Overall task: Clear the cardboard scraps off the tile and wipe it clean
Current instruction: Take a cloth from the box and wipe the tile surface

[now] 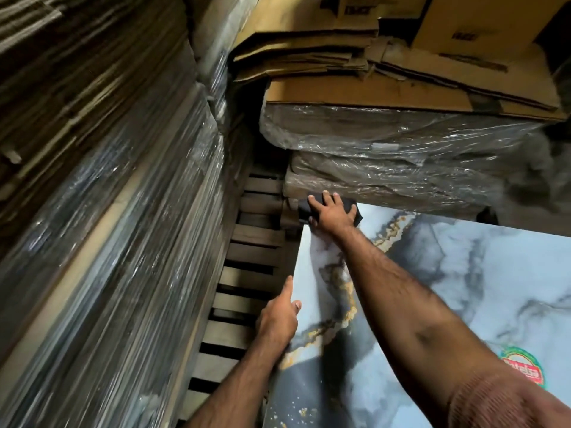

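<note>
Wrapped stacks behind one marbled tile (509,273); right hand (332,213) flat on dark cloth (304,208); left hand (279,319) relaxed on edge

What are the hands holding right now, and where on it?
The right hand presses flat on top of a dark cloth at the tile's far corner. The left hand rests on the tile's left edge.

Dim warm light, glare on plastic wrap (129,230), blurred wide-angle edges, dark gaps

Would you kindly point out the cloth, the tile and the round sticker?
cloth (304,207), head view, dark left end beside the fingers.
tile (509,273), head view, pale marbled face.
sticker (525,370), head view, red centre.
</note>
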